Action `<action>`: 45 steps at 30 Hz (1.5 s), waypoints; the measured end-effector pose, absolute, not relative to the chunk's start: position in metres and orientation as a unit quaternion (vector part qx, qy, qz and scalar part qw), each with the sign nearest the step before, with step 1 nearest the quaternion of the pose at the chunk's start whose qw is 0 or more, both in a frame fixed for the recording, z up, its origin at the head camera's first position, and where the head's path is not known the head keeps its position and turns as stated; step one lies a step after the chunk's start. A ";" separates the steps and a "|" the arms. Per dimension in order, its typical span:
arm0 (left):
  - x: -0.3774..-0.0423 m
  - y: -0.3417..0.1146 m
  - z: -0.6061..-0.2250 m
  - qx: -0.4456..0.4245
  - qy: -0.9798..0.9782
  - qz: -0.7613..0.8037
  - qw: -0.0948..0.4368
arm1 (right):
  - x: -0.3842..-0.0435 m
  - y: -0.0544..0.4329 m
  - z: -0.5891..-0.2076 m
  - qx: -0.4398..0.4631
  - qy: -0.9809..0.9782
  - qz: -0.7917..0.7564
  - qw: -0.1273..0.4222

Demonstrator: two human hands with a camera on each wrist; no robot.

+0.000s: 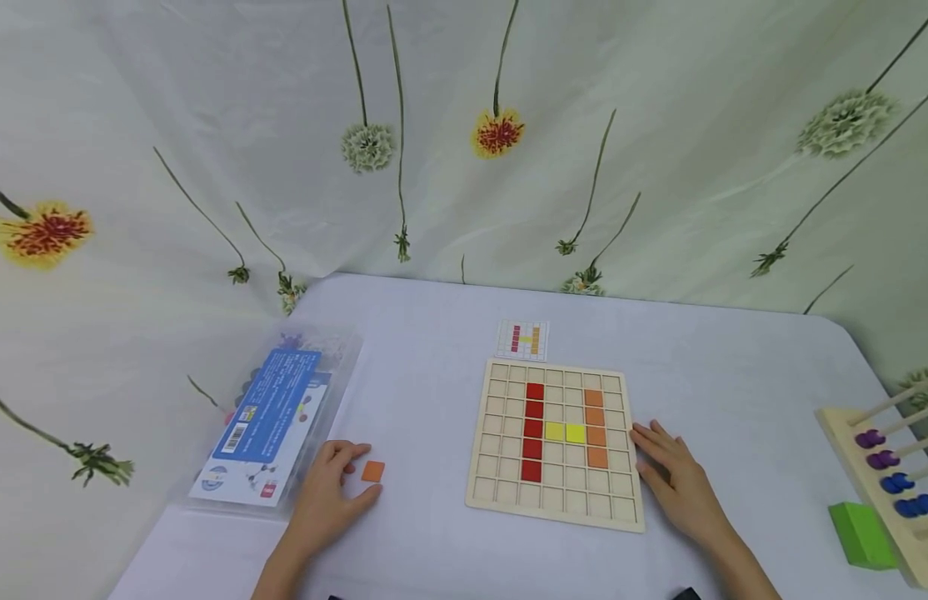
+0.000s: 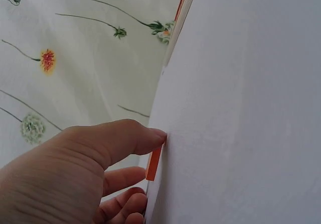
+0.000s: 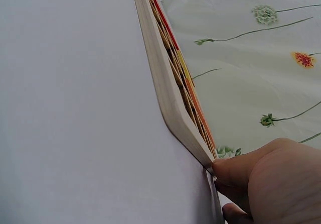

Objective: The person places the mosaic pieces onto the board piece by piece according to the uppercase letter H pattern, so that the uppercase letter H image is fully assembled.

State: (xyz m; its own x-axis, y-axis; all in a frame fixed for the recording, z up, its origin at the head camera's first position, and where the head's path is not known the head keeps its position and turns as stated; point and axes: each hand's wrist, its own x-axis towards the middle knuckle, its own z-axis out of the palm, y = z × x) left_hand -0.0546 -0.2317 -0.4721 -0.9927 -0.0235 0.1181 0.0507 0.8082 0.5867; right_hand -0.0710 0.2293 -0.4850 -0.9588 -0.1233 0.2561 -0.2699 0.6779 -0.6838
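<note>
My left hand rests on the table by a square orange tile, which lies flat between thumb and forefinger. The head view shows a gap between the forefinger and the tile; in the left wrist view the thumb tip is right at the tile's edge. A wooden grid board holds a column of red tiles, two yellow tiles and a column of orange tiles. My right hand, fingers loosely extended, touches the board's right edge, with the thumb against its side.
Behind the board lies a small pattern card with red, yellow and orange squares. A clear plastic case with a blue label stands at the left. On the right are a wooden bead frame and a green block.
</note>
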 end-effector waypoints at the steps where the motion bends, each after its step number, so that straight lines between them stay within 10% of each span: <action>1: -0.055 -0.232 -0.473 -0.006 -0.948 -0.312 0.061 | -0.071 0.229 -0.485 0.108 -0.911 0.387 0.095; 33: -0.062 -0.228 -0.488 -0.100 -0.916 -0.300 0.247 | -0.070 0.230 -0.485 0.109 -0.910 0.387 0.106; 45: -0.081 -0.185 -0.463 -0.192 -0.894 -0.335 0.227 | -0.070 0.230 -0.485 0.112 -0.908 0.388 0.106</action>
